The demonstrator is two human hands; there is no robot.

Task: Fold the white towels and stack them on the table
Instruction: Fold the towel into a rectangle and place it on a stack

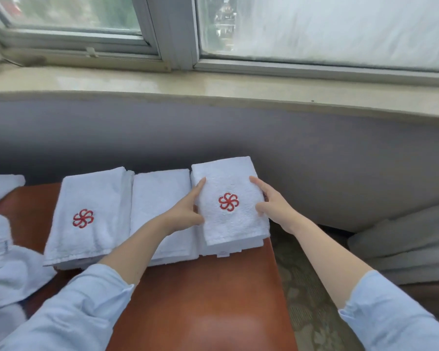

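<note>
A glossy reddish-brown table (pixel 200 300) is seen from above, its far edge set against a grey-violet wall (pixel 238 133). Above the wall a pale stone window sill (pixel 213 84) is carried across the whole view, and over it a grey-framed window (pixel 74 11) is fitted; the right pane is veiled in white. To the right of the table a patterned carpet (pixel 302 300) is laid, and grey cushions (pixel 403 241) are piled beyond it.

Three piles of folded white towels are ranged side by side along the table's far edge, each touching the next: the left pile (pixel 91 188), topped by a red pinwheel emblem, the plain middle pile (pixel 160 198), and the right pile (pixel 236 178) at the table's right corner, topped by a like emblem (pixel 228 201). Unfolded white towels (pixel 8 269) are heaped at the table's left side.

The right pile is flanked by both hands. The left hand (pixel 188 211) is laid against its left edge with the forefinger stretched straight along the top – nothing is gripped. The right hand (pixel 271 206) is set at the right edge, forefinger and thumb resting flat on the top towel – how the other fingers lie beyond the edge cannot be told. Light blue sleeves (pixel 81 300) are pushed up both forearms
</note>
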